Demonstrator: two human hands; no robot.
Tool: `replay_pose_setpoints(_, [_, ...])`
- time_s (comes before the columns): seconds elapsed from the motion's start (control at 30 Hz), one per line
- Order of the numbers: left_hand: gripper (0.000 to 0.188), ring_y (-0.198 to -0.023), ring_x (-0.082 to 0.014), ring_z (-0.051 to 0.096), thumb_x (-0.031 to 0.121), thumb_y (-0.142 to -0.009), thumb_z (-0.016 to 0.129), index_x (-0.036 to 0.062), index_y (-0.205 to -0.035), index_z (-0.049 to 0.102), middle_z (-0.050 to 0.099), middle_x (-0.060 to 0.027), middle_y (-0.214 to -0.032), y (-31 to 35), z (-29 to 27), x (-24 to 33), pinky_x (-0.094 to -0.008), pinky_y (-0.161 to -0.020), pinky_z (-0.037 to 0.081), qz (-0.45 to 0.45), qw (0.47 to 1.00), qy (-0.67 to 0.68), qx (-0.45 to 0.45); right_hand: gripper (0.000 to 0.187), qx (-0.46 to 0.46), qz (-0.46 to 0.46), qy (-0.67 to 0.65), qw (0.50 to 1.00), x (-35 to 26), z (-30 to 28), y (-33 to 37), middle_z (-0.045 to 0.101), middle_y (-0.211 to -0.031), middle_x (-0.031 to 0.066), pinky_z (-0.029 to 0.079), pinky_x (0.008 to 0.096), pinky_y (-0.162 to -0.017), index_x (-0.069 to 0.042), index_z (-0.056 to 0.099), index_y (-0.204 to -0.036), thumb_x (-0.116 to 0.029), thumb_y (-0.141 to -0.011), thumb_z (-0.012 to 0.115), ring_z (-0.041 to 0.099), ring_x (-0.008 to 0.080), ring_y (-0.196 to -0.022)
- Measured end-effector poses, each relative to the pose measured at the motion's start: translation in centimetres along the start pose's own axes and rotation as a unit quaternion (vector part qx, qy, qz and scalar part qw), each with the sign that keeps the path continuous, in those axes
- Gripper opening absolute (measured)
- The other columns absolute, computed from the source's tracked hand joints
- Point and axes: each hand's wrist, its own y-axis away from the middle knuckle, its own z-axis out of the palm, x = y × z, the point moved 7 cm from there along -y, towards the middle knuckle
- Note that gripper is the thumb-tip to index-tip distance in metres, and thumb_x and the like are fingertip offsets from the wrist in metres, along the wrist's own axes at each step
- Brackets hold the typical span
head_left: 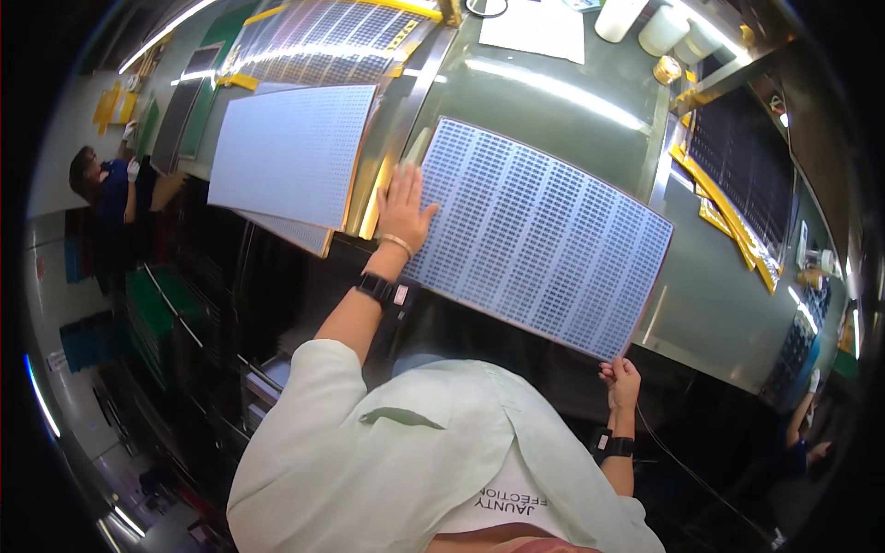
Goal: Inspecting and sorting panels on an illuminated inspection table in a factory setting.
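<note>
A large, pale rectangular panel (544,240) with rows of small dark rectangles lies tilted on the grey-green worktop, its near edge toward me. My left hand (403,214) rests flat at the panel's left edge, fingers stretched out and close to a metal strip. At the near right corner, my right hand (622,380) pinches the panel between thumb and fingers. Left of my left hand is a stack of similar pale panels (290,157), its lower sheets poking out at the near side.
Behind the stack lies a clear-covered dark grid sheet (323,46) with yellow edging. White paper (535,29) and white containers (662,31) stand at the back. A yellow-edged dark frame (742,175) is on the right. Co-workers are at far left (111,184) and far right (800,447).
</note>
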Motion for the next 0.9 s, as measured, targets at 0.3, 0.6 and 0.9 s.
replay_pose_setpoints(0.3, [0.031,-0.067,-0.0178,0.061,0.032,-0.083,0.062,0.0019,-0.092,0.058,0.063,-0.0047,-0.075,15.2,1.9,-7.5,-0.0308,-0.062,0.048,-0.387,0.858,0.338,-0.01,0.021,0.018,-0.102,0.07,0.992,0.8,-0.1,-0.4,0.056,-0.065,0.0021,0.048,0.0202,-0.055,-0.007,0.05,-0.075,-0.021,-0.091,0.051,0.055,0.0081,-0.057])
replay_pose_setpoints(0.6, [0.02,-0.067,-0.0125,0.061,0.024,-0.088,0.057,0.0042,-0.086,0.056,0.063,-0.0051,-0.079,16.1,4.7,-4.7,-0.0222,-0.06,0.049,-0.486,0.564,0.662,-0.078,0.013,-0.083,0.032,-0.029,0.996,-1.2,0.1,-1.2,0.061,-0.088,0.0025,0.05,0.0287,-0.069,-0.006,0.053,-0.098,-0.015,-0.089,0.053,0.059,0.0146,-0.075])
replay_pose_setpoints(0.9, [0.025,-0.073,-0.017,0.062,0.026,-0.092,0.047,0.0018,-0.094,0.055,0.064,-0.0086,-0.084,15.9,4.0,-5.3,-0.0301,-0.072,0.052,-0.382,0.527,0.724,-0.228,0.037,-0.212,-0.159,0.239,0.934,-14.5,5.4,6.1,0.062,-0.095,0.0082,0.048,0.0273,-0.067,0.003,0.05,-0.114,-0.002,-0.078,0.057,0.06,0.0169,-0.08])
